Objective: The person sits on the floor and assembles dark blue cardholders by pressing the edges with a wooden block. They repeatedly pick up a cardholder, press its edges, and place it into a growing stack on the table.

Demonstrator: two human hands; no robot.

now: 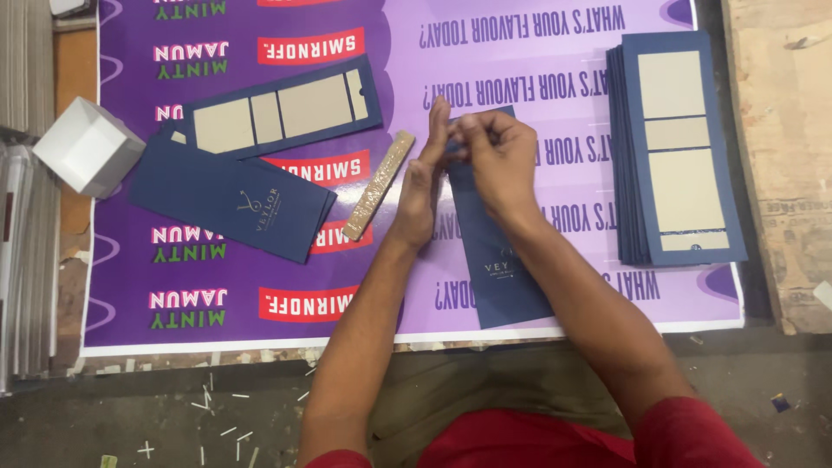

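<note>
- Nearest is a grey floor (173,416) with small white paper scraps, and beyond it a purple printed sheet (260,260) covers the work surface.
- The left hand (422,186) stands almost flat, fingers straight and together, its edge resting against the dark blue card (498,269).
- The right hand (498,156) is curled, fingertips pinched at the top end of this card; what exactly it pinches is hidden, perhaps a thin strip.
- The card lies on the sheet with its long axis running away from the person, slightly tilted.
- Just left lies a flat wooden stick (379,185); further left, more blue cards (234,195) and a white box (87,147).
- Far right is a stack of blue cards (676,147).
</note>
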